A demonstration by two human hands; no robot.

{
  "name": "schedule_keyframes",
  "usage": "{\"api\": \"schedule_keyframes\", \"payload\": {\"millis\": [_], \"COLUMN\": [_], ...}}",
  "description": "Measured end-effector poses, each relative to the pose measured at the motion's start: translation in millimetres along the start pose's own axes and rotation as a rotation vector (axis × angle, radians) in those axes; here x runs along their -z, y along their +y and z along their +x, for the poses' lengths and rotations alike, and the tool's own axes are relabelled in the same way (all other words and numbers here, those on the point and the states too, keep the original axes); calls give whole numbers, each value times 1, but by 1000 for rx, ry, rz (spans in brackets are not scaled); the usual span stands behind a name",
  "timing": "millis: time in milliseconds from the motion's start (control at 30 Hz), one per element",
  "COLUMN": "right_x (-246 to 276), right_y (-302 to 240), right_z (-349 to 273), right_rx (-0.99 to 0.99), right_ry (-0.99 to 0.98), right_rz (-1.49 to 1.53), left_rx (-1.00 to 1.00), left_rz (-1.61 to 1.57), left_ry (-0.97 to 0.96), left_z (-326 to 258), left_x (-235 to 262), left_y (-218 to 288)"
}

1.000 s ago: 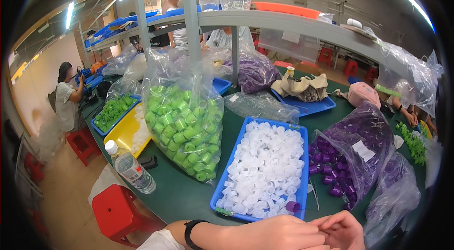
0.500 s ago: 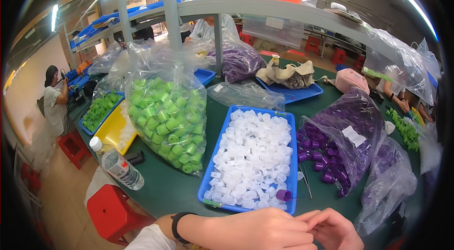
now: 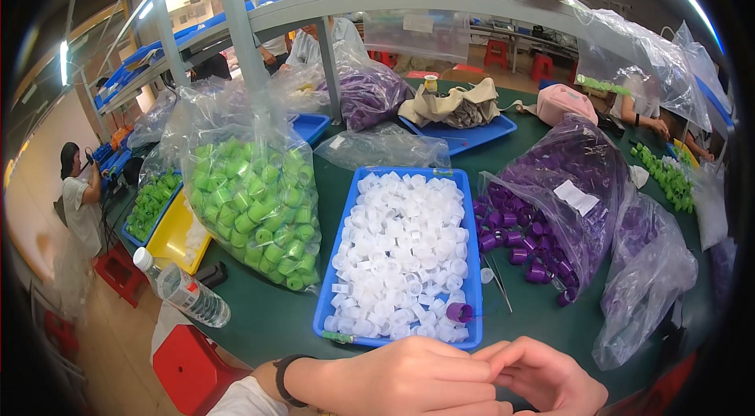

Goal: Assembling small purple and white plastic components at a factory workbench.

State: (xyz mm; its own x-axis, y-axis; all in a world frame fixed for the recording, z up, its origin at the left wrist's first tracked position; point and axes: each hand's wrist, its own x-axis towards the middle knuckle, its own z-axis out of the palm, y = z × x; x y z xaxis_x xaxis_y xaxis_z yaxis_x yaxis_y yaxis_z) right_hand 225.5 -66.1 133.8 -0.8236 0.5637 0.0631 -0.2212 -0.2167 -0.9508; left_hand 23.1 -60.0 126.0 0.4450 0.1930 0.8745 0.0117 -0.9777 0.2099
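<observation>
My left hand (image 3: 409, 381) and my right hand (image 3: 543, 377) meet at the bottom edge, fingers curled and fingertips touching each other. Whether anything small sits between the fingers is hidden. A black band circles my left wrist (image 3: 285, 379). Just beyond the hands lies a blue tray (image 3: 329, 290) heaped with white translucent caps (image 3: 401, 251). One purple cap (image 3: 459, 311) rests in the tray's near right corner. To the right, an open clear bag of purple caps (image 3: 550, 204) spills onto the green table (image 3: 543, 314).
A big clear bag of green caps (image 3: 252, 204) stands left of the tray, a water bottle (image 3: 182, 290) lies at the table's left edge beside a yellow tray (image 3: 177, 235). Red stools (image 3: 189, 369) stand below. Other people work at the far left (image 3: 79, 204) and right (image 3: 641, 105).
My view has tilted down and closer to the table. Both hands have risen further into view and stayed together, fingertips touching.
</observation>
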Motion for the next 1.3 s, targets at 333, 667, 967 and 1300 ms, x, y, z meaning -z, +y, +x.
{"api": "schedule_keyframes", "payload": {"millis": [333, 667, 967, 1300], "right_x": [-6, -1, 27, 12], "right_y": [0, -7, -19, -2], "right_z": [1, -1, -8, -9], "right_rx": [26, 753, 867, 1015], "right_ry": [66, 321, -166, 64], "right_rz": [62, -531, -497, -492], "left_rx": [37, -37, -143, -78], "left_rz": [147, -8, -63, -64], "left_ry": [202, 10, -39, -86], "left_z": [-4, 3, 1, 3], "left_x": [-14, -1, -6, -5], "left_y": [3, 6, 1, 5]}}
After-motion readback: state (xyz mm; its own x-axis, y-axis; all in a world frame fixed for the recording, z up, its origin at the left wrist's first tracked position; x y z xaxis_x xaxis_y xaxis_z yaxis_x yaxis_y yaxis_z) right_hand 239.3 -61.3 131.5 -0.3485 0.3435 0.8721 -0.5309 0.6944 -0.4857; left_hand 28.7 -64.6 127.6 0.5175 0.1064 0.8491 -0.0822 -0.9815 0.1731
